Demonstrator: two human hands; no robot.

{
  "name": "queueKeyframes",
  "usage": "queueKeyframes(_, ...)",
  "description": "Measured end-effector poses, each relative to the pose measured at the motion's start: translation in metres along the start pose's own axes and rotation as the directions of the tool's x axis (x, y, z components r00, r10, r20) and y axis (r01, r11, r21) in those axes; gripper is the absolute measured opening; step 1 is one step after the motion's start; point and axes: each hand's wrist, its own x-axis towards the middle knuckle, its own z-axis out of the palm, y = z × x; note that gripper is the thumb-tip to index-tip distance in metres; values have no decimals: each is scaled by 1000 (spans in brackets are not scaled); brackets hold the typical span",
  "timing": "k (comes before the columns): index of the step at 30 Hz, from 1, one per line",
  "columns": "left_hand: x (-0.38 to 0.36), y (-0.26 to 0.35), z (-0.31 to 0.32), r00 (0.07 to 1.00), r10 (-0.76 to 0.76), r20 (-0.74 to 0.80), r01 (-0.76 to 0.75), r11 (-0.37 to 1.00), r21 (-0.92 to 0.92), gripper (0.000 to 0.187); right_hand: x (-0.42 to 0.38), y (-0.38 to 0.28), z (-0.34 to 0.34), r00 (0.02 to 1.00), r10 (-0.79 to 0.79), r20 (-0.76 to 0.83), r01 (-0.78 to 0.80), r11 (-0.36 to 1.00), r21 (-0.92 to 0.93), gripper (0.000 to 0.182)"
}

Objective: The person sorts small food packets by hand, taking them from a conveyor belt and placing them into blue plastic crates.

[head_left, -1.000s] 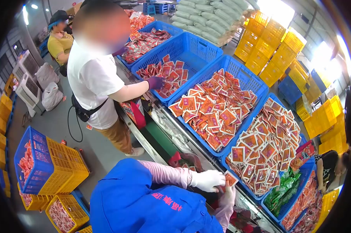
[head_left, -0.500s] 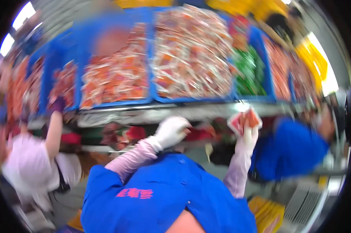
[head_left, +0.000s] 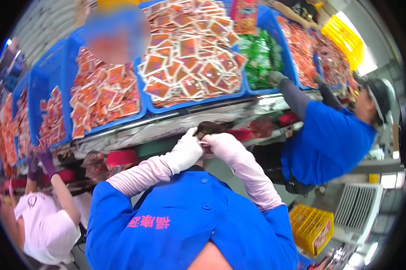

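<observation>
My white-gloved left hand and white-gloved right hand meet in front of my chest at the conveyor. Between them is a dark, glossy plastic bag, its near part covered by my fingers. The left fingers pinch its left side; those of the right are closed at its near edge. Whether a small packet is also in my right hand cannot be seen. Just beyond, a blue crate holds many orange-and-white flat packets.
To the left stand blue crates of orange packets; to the right, one has green packets. Red and dark bags lie along the conveyor. A co-worker in blue reaches in at right; one in white works at left. A yellow crate sits behind.
My right hand, which held up a red-orange packet at right, has come left to meet my left hand at the bag. The packet is out of sight. The camera view has turned.
</observation>
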Motion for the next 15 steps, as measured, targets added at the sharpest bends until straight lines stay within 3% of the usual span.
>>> queueKeyframes(1, -9, -12, -5, 935, 316, 164, -355, 846, 398, 14, 17, -8, 14, 973, 129, 190, -58, 939, -339, 25)
queueKeyframes(3, -18, -2, -16, 906, 285, 313, -385, 862, 330, 12, 97, 62, 119, 912, 205, 355, -57, 920, -387, 32)
queueKeyframes(4, -26, 0, -9, 896, 303, 324, -418, 823, 385, 12, 127, 72, 171, 912, 297, 284, -246, 948, -202, 32)
queueKeyframes(5, -34, -3, 0, 885, 324, 334, -450, 779, 436, 12, 140, 58, 168, 919, 259, 297, -197, 955, -221, 32)
queueKeyframes(7, -55, -22, 6, 903, 366, 225, -427, 822, 377, 12, 155, 38, 149, 901, 194, 389, -97, 962, -255, 30)
queueKeyframes(8, -59, -22, -8, 925, 245, 290, -350, 848, 399, 10, 157, 20, 135, 885, 166, 436, -54, 965, -258, 30)
queueKeyframes(9, -64, -21, -28, 934, 217, 283, -321, 857, 404, 10, 151, 1, 124, 862, 146, 485, -24, 968, -249, 29)
queueKeyframes(11, -68, -24, -74, 991, 136, -20, -128, 966, 224, 7, 128, -31, 89, 811, 132, 570, 4, 973, -230, 27)
queueKeyframes(13, -61, -37, -122, 979, -58, -196, 83, 989, 126, 12, 95, -66, 2, 897, -277, 343, 350, 921, -171, 23)
queueKeyframes(15, -47, -90, -134, 844, -29, -535, 159, 968, 197, 18, 96, -73, -43, 950, -311, 11, 311, 950, 2, 19)
